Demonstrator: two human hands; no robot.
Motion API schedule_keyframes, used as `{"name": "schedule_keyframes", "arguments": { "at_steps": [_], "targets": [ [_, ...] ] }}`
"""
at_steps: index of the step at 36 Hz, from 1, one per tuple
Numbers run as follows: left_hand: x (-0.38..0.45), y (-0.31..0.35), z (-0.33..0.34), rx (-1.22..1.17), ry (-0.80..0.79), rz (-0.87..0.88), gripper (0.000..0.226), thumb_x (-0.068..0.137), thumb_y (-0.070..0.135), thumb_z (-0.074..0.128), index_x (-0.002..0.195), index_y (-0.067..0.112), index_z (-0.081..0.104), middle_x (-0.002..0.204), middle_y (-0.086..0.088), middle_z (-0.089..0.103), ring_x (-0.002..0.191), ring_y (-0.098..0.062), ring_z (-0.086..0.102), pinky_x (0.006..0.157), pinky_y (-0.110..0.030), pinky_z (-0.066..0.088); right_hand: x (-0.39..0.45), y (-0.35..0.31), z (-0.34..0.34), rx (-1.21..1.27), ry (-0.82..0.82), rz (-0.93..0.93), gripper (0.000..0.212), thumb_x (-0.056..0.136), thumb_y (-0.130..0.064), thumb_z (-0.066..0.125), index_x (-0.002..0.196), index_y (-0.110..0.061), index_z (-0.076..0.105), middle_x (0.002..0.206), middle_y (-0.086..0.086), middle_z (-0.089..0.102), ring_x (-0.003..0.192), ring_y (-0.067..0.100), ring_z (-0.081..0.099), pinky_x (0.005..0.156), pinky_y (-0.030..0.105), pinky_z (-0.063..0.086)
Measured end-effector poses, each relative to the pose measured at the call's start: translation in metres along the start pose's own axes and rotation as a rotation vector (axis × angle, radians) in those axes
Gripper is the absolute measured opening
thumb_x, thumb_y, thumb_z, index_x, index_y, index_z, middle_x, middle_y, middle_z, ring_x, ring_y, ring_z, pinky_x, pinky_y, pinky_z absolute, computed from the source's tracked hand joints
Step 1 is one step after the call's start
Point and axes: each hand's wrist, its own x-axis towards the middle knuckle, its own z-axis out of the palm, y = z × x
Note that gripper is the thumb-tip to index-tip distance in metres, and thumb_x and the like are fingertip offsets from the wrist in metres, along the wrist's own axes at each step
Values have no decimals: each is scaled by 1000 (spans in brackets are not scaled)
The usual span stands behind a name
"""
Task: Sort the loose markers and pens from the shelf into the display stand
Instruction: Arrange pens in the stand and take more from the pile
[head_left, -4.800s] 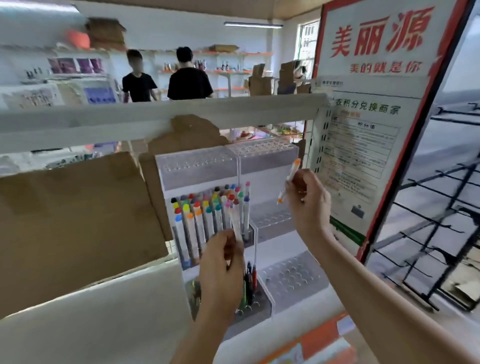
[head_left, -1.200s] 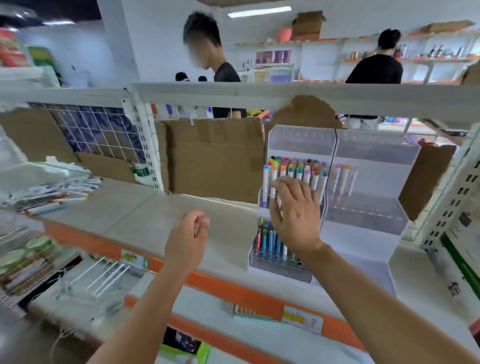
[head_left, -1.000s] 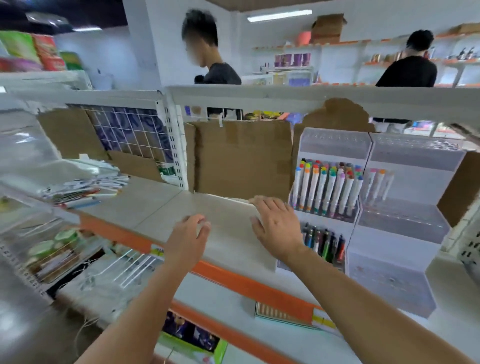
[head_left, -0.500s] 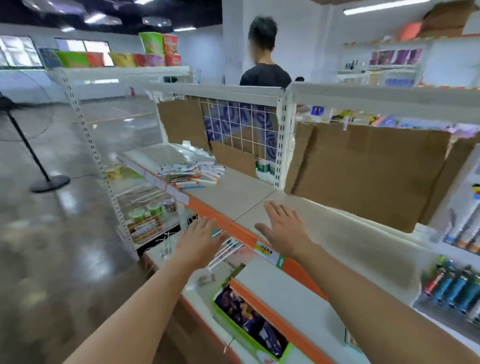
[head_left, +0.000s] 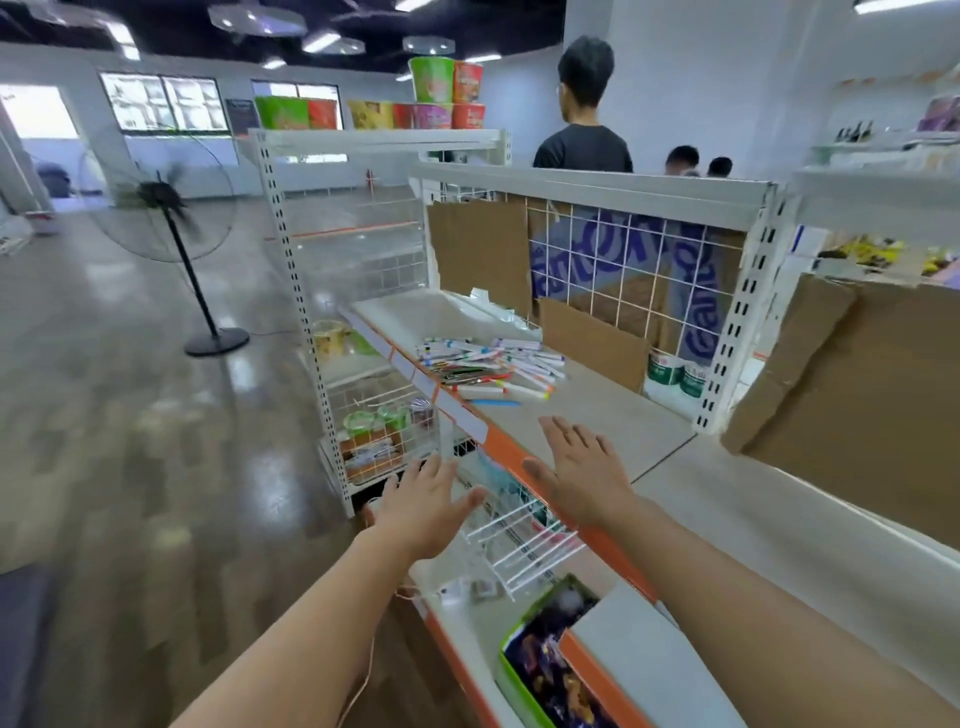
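In the head view, the only one I have, my left hand (head_left: 423, 501) and right hand (head_left: 582, 467) are both stretched forward with fingers straight and spread, and neither has hold of anything. The right hand hovers over the orange front edge of the shelf (head_left: 613, 415); the left hangs lower, out in front of the wire racks below it. The pile of markers (head_left: 488, 364) lies farther along the same shelf, near its front edge, well apart from both hands. It is a loose heap of white barrels with coloured caps, crossing at all angles, with one blue pen (head_left: 496, 402) lying alone on the near side. The stand is not in view from here, so I cannot say how it sits relative to the pile.

I judge the step in hand to be the reach for another pick-up. To do it well I would bring the right hand in low along the shelf and take from the near fringe of the heap, where barrels lie singly, rather than dig into the middle and scatter them toward the edge. The left hand could cup the front edge to stop any roll-off. Gathering a few barrels lying parallel should make them easier to slot in upright later.
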Motion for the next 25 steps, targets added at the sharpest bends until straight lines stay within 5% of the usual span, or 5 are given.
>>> {"name": "schedule_keyframes", "arguments": {
  "at_steps": [9,25],
  "targets": [
    [96,-37,-14,-18,-3,-19,68,95,61,19,151,23,14,160,-3,6,147,-23,3,119,-45,10,113,3,4,-12,-32,-3,65,99,-54,20,152,-22,-1,160,0,4,146,22,5,118,43,3],
    [232,-64,-23,-73,16,115,45,101,35,35,141,17,36,141,-8,40,128,-26,37,103,-39,36,240,16,34,-74,-14,201,38,99,-26,39,137,-22,39,139,3,46,128,24,39,100,36,31]
  ]
}}
